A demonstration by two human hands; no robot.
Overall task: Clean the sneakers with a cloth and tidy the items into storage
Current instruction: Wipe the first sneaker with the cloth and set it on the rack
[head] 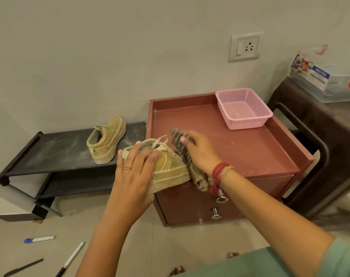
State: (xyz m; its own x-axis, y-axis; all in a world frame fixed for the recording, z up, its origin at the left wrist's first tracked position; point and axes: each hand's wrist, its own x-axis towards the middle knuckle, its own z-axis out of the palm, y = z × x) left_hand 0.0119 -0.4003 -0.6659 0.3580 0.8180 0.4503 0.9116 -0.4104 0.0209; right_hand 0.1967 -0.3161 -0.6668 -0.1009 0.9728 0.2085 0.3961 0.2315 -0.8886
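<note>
Wiping midway: my left hand [134, 168] grips dusty tan suede sneaker [170, 169] above maroon cabinet [250, 152]; right hand [201, 154] clutches striped cloth [181, 150] against it. Second tan sneaker [106, 141] on black rack [60, 152], floor pens [39, 239]: untouched, I judge.

A pink basket [248, 122] sits at the far right corner of the red-brown cabinet's dusty tabletop [240, 148]. Just to its left, a low black shoe rack [56, 152] carries one tan sneaker [106, 140] on its top shelf. A blue-capped pen [39, 239] and two more pens lie on the floor [14, 226].
</note>
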